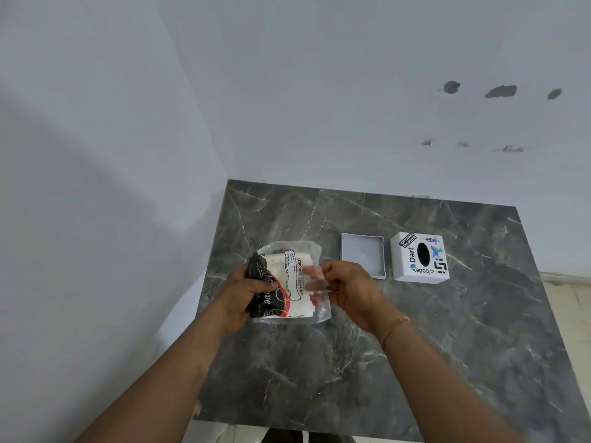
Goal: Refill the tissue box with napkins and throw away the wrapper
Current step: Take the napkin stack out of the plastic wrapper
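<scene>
A pack of napkins [289, 279] in a clear plastic wrapper with black, red and white print is held above the left part of the dark marble table [415, 346]. My left hand [246, 292] grips its left end. My right hand [347, 289] pinches the clear wrapper edge on the right side. The white tissue box [419, 257], covered in stickers with a black oval slot on top, stands to the right. Its shallow grey base tray [363, 255] lies open between the pack and the box.
White walls meet in a corner behind the table, close on the left and at the back. The table's right edge borders a pale tiled floor [569, 302]. A dark object [284, 438] shows below the table's near edge.
</scene>
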